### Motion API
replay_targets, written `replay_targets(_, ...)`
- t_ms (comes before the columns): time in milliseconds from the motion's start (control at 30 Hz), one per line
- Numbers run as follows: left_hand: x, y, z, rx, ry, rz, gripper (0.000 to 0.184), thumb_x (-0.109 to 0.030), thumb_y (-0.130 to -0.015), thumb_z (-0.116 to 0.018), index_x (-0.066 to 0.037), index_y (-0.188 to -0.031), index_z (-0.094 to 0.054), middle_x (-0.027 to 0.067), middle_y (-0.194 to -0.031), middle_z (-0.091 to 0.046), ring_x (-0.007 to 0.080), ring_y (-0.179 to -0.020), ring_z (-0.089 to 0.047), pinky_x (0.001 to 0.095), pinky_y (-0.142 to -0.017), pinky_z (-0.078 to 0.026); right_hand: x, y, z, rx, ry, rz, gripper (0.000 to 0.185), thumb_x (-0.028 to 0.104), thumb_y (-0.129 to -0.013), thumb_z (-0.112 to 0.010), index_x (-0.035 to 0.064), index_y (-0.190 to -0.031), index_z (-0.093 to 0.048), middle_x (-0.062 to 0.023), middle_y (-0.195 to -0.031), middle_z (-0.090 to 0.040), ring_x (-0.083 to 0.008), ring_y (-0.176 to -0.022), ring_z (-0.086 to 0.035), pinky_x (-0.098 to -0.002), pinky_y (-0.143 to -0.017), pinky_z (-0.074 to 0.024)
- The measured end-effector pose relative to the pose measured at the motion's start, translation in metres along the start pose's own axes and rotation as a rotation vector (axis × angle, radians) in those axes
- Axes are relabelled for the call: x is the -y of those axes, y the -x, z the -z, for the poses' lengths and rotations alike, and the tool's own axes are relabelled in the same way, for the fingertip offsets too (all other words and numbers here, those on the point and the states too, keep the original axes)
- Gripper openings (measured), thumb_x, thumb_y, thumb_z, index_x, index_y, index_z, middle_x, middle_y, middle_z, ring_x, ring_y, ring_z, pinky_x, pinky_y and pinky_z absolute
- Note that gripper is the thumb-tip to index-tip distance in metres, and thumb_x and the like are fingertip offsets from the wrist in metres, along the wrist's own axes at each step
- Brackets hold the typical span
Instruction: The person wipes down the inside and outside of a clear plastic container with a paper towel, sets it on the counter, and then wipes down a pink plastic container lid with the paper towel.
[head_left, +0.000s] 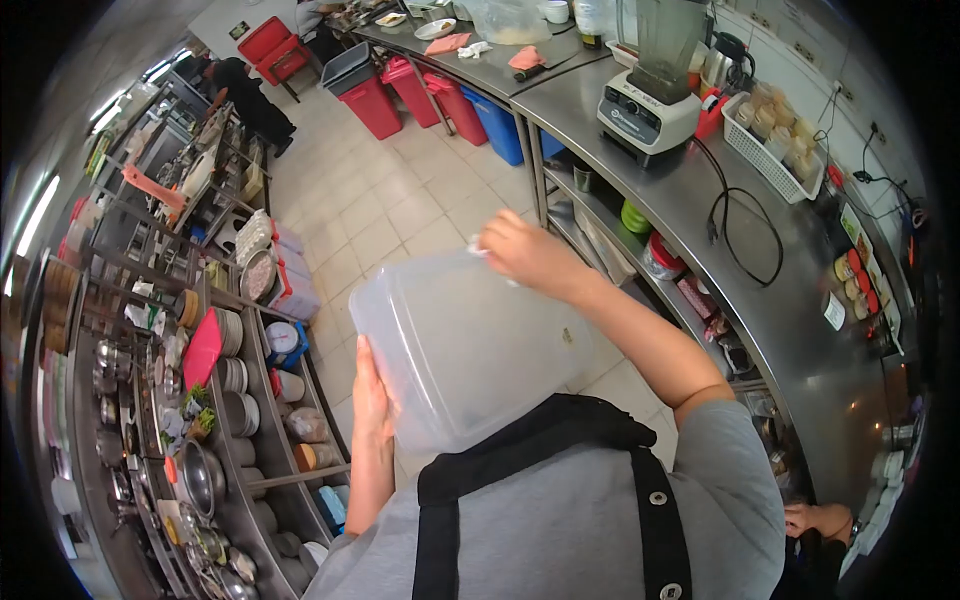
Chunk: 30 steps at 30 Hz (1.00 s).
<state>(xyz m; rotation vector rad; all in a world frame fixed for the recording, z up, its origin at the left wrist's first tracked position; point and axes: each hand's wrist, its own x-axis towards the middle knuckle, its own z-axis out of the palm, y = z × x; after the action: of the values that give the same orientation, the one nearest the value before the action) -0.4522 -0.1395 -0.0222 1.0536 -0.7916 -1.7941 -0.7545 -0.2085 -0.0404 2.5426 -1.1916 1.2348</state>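
One translucent container (470, 345) is between the left grip (374, 395), clasping its left side, and the right grip (518, 252), clenched around one white cloth (475, 246) at its far edge.

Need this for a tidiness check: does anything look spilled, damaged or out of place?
The black cord lies loosely looped across the counter beside the blender, rather than tidied away. The plastic container bears a small dark mark, too blurred to identify. No clear spill.
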Motion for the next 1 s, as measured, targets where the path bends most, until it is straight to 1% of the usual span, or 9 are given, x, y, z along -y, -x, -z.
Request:
replay_targets(33, 0.001, -0.001, 0.001, 0.0, 0.006, 0.014, 0.061, -0.052, -0.103, -0.036, -0.002, -0.136, -0.047, 0.0145, -0.121, -0.061, 0.0229, -0.104, -0.064, 0.0359, -0.088, -0.055, 0.016, -0.017, 0.004, -0.037, 0.013, 0.078, 0.007, 0.006, -0.081, -0.062, 0.0034, -0.087, -0.06, -0.0086, -0.092, -0.058, -0.0266, -0.099, -0.055, -0.0349, -0.08, -0.0527)
replay_targets(133, 0.004, -0.01, 0.0, 0.026, 0.018, 0.038, 0.061, -0.052, -0.103, -0.035, -0.002, -0.136, -0.046, 0.0147, -0.12, -0.062, 0.0233, -0.103, -0.065, 0.0364, -0.088, -0.055, 0.05, -0.042, 0.015, -0.017, -0.065, -0.04, 0.015, 0.006, -0.079, -0.067, 0.0041, -0.092, -0.059, -0.0072, -0.097, -0.059, -0.0266, -0.099, -0.055, -0.0348, -0.085, -0.0503)
replay_targets(333, 0.008, 0.002, 0.003, 0.026, 0.117, 0.004, 0.06, -0.053, -0.103, -0.034, -0.004, -0.135, -0.047, 0.0148, -0.119, -0.063, 0.0241, -0.101, -0.066, 0.0378, -0.085, -0.057, -0.032, 0.033, -0.013, 0.032, 0.145, -0.085, 0.01, 0.005, -0.076, -0.061, 0.0032, -0.086, -0.061, -0.0085, -0.094, -0.057, -0.0271, -0.098, -0.055, -0.0324, -0.079, -0.0532)
replay_targets(500, 0.011, 0.002, 0.011, 0.081, 0.15, 0.013, 0.059, -0.053, -0.103, -0.034, -0.004, -0.134, -0.048, 0.0137, -0.118, -0.063, 0.0235, -0.101, -0.066, 0.0373, -0.084, -0.057, -0.069, 0.07, -0.011, 0.095, 0.107, -0.211, 0.012, 0.004, -0.075, -0.063, 0.0026, -0.088, -0.063, -0.0102, -0.093, -0.059, -0.0298, -0.099, -0.056, -0.037, -0.086, -0.0503)
replay_targets(733, 0.014, 0.001, 0.011, -0.04, 0.025, -0.002, 0.062, -0.055, -0.102, -0.034, -0.004, -0.133, -0.048, 0.0133, -0.118, -0.063, 0.0235, -0.102, -0.065, 0.0358, -0.086, -0.056, -0.097, 0.119, -0.013, 0.218, 0.187, -0.454, 0.019, 0.006, -0.073, -0.068, -0.0007, -0.09, -0.064, -0.0145, -0.094, -0.065, -0.033, -0.099, -0.059, -0.0395, -0.085, -0.0502)
replay_targets(833, 0.009, 0.007, 0.005, -0.086, -0.058, -0.005, 0.064, -0.057, -0.102, -0.032, -0.003, -0.133, -0.048, 0.0139, -0.118, -0.062, 0.0241, -0.103, -0.064, 0.0368, -0.088, -0.055, -0.109, 0.129, 0.01, 0.273, -0.013, -0.668, 0.023, 0.009, -0.074, -0.07, -0.0027, -0.093, -0.064, -0.015, -0.089, -0.067, -0.0311, -0.09, -0.064, -0.0378, -0.08, -0.0522)
replay_targets(933, 0.01, 0.007, 0.007, -0.112, -0.092, 0.003, 0.066, -0.059, -0.101, -0.034, -0.004, -0.133, -0.048, 0.0136, -0.12, -0.062, 0.024, -0.104, -0.063, 0.0377, -0.088, -0.054, -0.099, 0.117, 0.037, 0.054, -0.304, -0.865, 0.023, 0.013, -0.077, -0.07, -0.0032, -0.093, -0.064, -0.0144, -0.087, -0.069, -0.0264, -0.08, -0.068, -0.0355, -0.074, -0.0529)
replay_targets(967, 0.01, 0.006, 0.008, -0.103, -0.089, 0.007, 0.064, -0.059, -0.1, -0.036, -0.005, -0.133, -0.049, 0.0126, -0.121, -0.061, 0.0234, -0.104, -0.063, 0.0376, -0.087, -0.054, -0.103, 0.12, 0.032, -0.053, -0.41, -0.875, 0.017, 0.015, -0.084, -0.069, -0.0009, -0.084, -0.064, -0.0028, -0.076, -0.063, -0.0099, -0.071, -0.059, -0.0277, -0.066, -0.0479)
replay_targets(1000, 0.01, 0.006, 0.008, -0.094, -0.087, 0.01, 0.063, -0.059, -0.1, -0.038, -0.006, -0.134, -0.049, 0.0115, -0.122, -0.061, 0.0227, -0.104, -0.063, 0.0375, -0.086, -0.054, -0.102, 0.117, 0.036, -0.029, -0.441, -0.918, 0.017, 0.016, -0.084, -0.069, -0.0007, -0.084, -0.065, -0.0024, -0.075, -0.064, -0.0093, -0.071, -0.059, -0.0269, -0.066, -0.0478)
